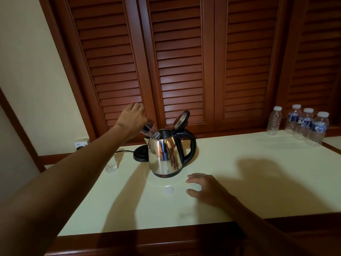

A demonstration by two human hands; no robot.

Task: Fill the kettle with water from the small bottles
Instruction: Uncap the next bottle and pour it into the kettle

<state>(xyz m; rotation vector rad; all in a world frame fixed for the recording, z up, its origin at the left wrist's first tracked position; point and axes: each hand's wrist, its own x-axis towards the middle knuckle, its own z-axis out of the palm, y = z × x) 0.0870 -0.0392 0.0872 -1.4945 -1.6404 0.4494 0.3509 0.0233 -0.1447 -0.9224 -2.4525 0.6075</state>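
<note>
One small clear bottle (149, 130) tilted mouth-down into the shiny steel kettle (166, 154), lid (181, 119) up, left hand (132, 118) grasping it. The right hand (206, 189) lay released on the counter (258, 182). Labels were unreadable.

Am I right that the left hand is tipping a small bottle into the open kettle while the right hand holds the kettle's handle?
Not quite. In the head view the right hand rests on the table in front of the kettle, apart from its handle. The rest holds: the left hand tips a small bottle into the open kettle.
</note>
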